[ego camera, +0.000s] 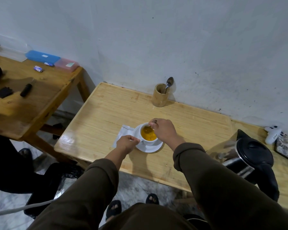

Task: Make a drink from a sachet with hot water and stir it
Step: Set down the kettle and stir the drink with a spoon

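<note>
A white cup full of orange-yellow drink stands on a white saucer near the front of the light wooden table. My left hand pinches the cup's handle on its left side. My right hand is above the cup's right rim, shut on a metal spoon whose bowl dips into the drink. A flat white sachet lies on the table just left of the saucer, partly hidden by my left hand.
A bamboo holder with one spoon stands at the back by the wall. A steel and black kettle sits at the right, with a white controller and a phone behind it. A second table with boxes is at the left.
</note>
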